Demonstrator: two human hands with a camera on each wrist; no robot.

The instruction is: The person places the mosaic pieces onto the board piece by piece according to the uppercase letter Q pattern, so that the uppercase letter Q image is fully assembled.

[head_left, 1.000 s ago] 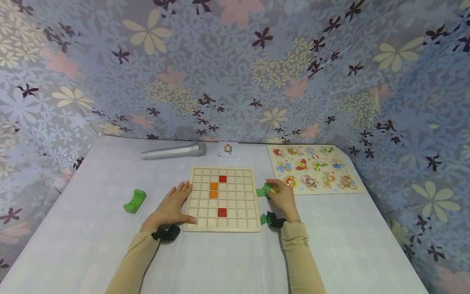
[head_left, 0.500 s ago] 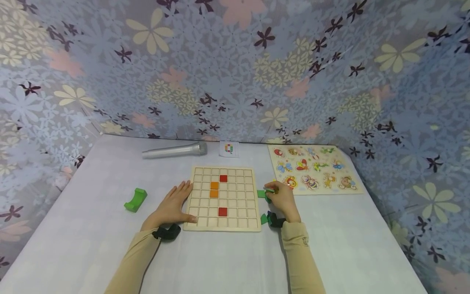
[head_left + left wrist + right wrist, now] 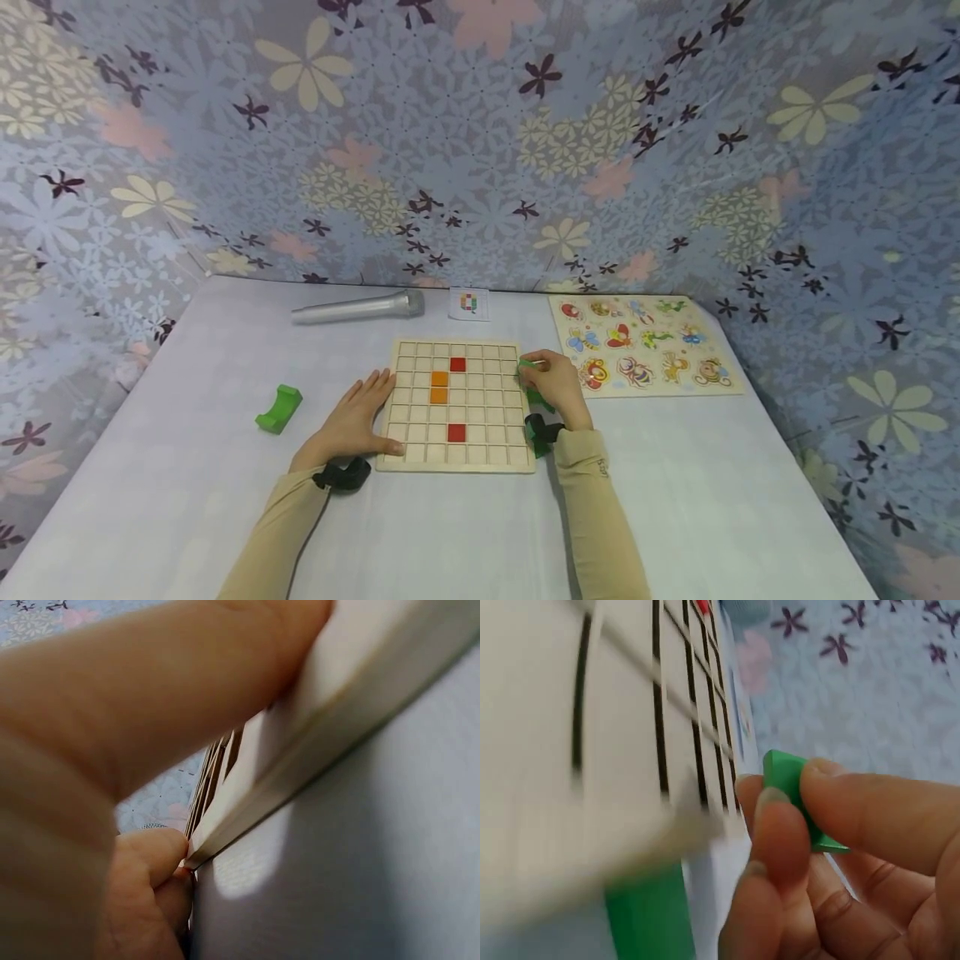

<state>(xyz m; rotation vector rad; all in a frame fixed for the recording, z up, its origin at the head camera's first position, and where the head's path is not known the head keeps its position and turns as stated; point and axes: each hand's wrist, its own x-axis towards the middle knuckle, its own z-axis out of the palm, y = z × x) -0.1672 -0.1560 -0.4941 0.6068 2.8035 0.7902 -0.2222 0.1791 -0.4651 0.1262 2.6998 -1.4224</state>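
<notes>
In the head view a square wooden grid board (image 3: 487, 465) lies on the table, with two red tiles and two orange tiles in its cells. My left hand (image 3: 351, 427) rests along the board's left side, fingers spread and thumb over the lower left corner. The left wrist view shows that thumb (image 3: 165, 682) lying across the board's top. By the board's right edge, my right hand (image 3: 557, 385) pinches a small green tile (image 3: 782, 774) between thumb and fingers. Another green tile (image 3: 651, 915) lies beside the board, below the held one.
Further green tiles (image 3: 542, 451) lie under the right wrist. A green arch block (image 3: 279, 409) sits at the left. Behind the board are a grey microphone (image 3: 356, 308) and a small pattern card (image 3: 468, 305). An insect puzzle board (image 3: 652, 343) occupies the back right.
My right hand has lifted a green tile from the group at the right and moved left and slightly away, up to the board's edge. The left hand keeps its place.
</notes>
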